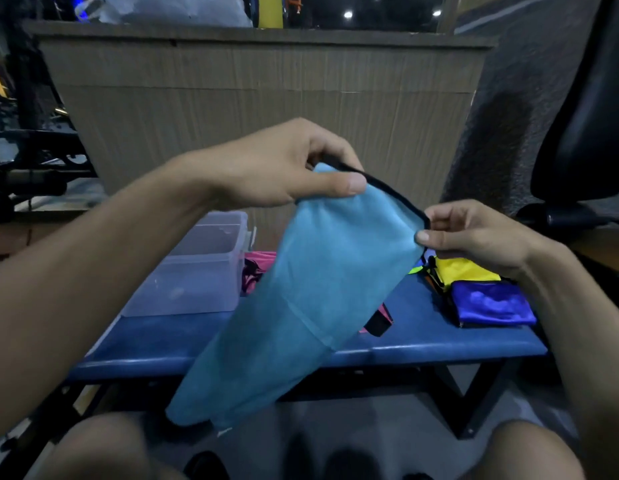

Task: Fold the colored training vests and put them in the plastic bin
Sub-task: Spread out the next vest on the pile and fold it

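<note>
Dim gym light falls on a blue padded bench (162, 344) standing in front of a tall cardboard panel (259, 98), with a dark office chair (585, 133) off to the right. On the bench's left end sits a clear plastic bin (197, 271), lid off, and as far as I can see nothing lies in it yet. A pink vest (254, 270) with black trim lies crumpled just beside the bin, mostly hidden. At the bench's right end a yellow vest (464, 268) and a shiny blue vest (491, 303) lie touching each other.

The person sits facing the bench and holds a light blue vest (301, 306) in the air above it. The left hand (284, 168) pinches the black-trimmed top edge between thumb and curled fingers. The right hand (474, 233) pinches the same edge lower down, at the corner, thumb pressed against the cloth. The vest hangs from those two points in a long drape, its bottom end dropping past the bench's front edge toward the person's knees.

My guess is the vest is being lined up for a fold and none are binned yet. The cloth looks thin and slippery, so a light pinch could let one corner slide out and the halves would fall uneven. The hanging tail could also catch on the bench edge or drag the pink vest along when it is laid down. If the fold is loose, it may spring open on the way into the bin.
</note>
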Action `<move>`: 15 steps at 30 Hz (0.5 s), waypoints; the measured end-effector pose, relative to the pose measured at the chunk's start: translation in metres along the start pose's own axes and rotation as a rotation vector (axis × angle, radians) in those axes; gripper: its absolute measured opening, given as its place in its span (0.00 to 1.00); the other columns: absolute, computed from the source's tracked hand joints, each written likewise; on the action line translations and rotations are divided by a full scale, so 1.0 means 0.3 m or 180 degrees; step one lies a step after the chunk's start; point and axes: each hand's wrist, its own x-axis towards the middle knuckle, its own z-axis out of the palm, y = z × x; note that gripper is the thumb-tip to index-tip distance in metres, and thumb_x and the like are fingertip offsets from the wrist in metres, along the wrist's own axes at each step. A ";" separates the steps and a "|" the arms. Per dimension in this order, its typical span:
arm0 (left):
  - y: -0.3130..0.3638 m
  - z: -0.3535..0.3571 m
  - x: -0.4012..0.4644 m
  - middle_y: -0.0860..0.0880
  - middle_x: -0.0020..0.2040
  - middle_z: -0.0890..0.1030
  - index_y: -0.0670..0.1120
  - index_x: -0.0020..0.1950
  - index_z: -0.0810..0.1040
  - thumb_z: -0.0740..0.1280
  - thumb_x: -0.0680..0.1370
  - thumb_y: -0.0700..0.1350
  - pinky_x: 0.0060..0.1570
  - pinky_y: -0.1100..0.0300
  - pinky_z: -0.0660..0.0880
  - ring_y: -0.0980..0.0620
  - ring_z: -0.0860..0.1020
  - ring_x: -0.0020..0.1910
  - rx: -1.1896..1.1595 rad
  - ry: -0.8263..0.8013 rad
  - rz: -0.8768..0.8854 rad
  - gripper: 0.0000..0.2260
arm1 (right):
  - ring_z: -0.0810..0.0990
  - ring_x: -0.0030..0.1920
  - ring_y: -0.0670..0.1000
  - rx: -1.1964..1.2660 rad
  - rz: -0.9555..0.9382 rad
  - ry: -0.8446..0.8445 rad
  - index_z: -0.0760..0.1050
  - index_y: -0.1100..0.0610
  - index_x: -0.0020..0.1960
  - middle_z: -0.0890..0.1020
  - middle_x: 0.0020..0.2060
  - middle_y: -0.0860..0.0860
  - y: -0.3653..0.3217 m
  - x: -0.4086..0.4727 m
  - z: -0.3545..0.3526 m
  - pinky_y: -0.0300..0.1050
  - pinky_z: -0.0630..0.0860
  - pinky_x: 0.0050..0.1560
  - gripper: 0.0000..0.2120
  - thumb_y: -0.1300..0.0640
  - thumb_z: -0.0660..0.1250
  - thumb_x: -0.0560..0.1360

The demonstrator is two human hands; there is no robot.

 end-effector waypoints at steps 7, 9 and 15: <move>-0.019 0.217 0.076 0.38 0.42 0.74 0.41 0.66 0.76 0.64 0.83 0.38 0.36 0.63 0.75 0.48 0.73 0.39 -0.1607 -0.0321 0.0145 0.11 | 0.59 0.18 0.45 0.0030 0.0722 0.0213 0.73 0.67 0.44 0.64 0.25 0.56 -0.023 -0.160 -0.178 0.30 0.57 0.20 0.09 0.61 0.71 0.71; -0.025 0.242 0.109 0.39 0.43 0.73 0.42 0.66 0.76 0.64 0.84 0.37 0.37 0.63 0.76 0.50 0.72 0.40 -0.1940 -0.0101 0.0294 0.11 | 0.60 0.17 0.46 -0.0266 0.0652 0.0647 0.76 0.58 0.40 0.66 0.23 0.57 -0.146 -0.129 -0.209 0.30 0.58 0.19 0.04 0.61 0.69 0.73; -0.182 0.183 0.136 0.52 0.41 0.80 0.43 0.52 0.79 0.62 0.84 0.37 0.37 0.61 0.81 0.57 0.78 0.39 -0.2522 0.1272 0.0129 0.07 | 0.81 0.25 0.44 -0.1117 -0.0232 0.1367 0.73 0.56 0.41 0.79 0.28 0.51 -0.352 0.283 -0.100 0.35 0.76 0.23 0.11 0.63 0.68 0.80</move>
